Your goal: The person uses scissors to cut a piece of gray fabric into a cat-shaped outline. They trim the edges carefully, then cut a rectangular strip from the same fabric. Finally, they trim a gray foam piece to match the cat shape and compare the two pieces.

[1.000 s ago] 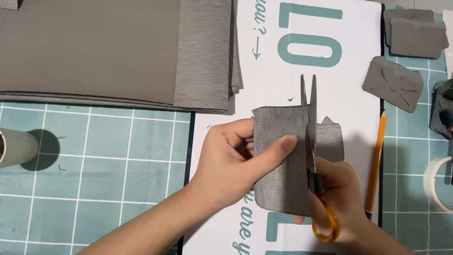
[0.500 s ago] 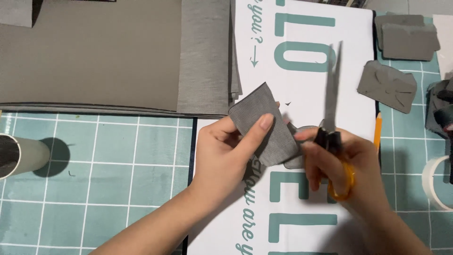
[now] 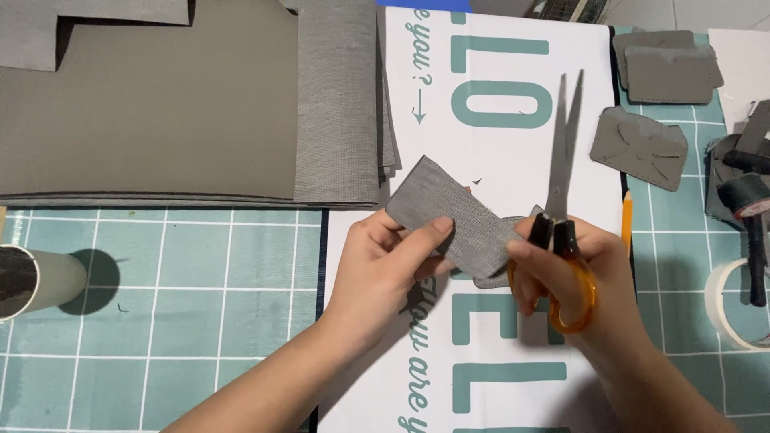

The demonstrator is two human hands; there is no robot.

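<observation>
**Trimming a grey fabric piece with scissors**

At the far left a pale cylinder lies on the green cutting mat, which is ruled with a white grid. Above it, a stack of large grey fabric sheets covers the upper left of the table.

The left hand is closed on a small grey fabric piece, thumb on top and fingers underneath, holding it tilted just above a white printed sheet with teal letters. The right hand grips the orange-handled scissors, fingers through the loops, blades pointing away from the person and parted only a little at the tips. The blades stand just beside the right edge of the piece, not visibly biting into it.

The step in hand looks like a pause between cuts, with the piece being turned. A next cut would call for bringing the chosen edge between the blades and steadying the piece so it does not bend. A second grey scrap shows under the right hand, but its shape is mostly hidden.

Further right lie an orange pencil, 3 cut grey fabric pieces, dark tools and a roll of white tape at the edge. Nothing of the room beyond the table shows.
</observation>
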